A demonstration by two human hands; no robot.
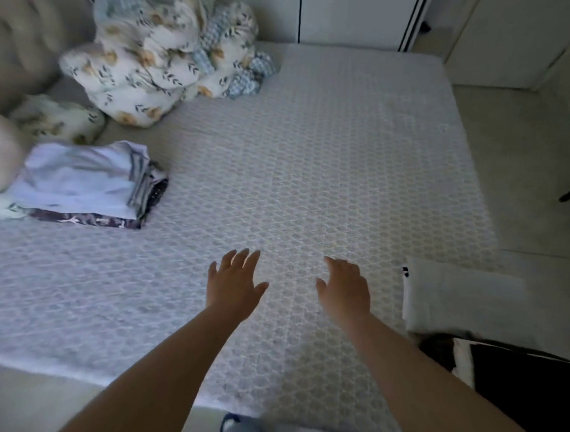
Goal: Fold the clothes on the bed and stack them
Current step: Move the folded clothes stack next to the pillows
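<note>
While both arms reach over the bed [308,169], the left hand [234,287] and right hand [344,288] hover empty, fingers spread. Folded clothes [82,184] sit stacked at far left, near a crumpled floral duvet [155,58].

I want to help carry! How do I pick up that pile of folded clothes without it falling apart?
Slide flat hands under the bottom dark patterned piece of the folded stack, from its two short ends. The layers lie loose and uneven, so gripping only the top piece would likely spill them.
</note>
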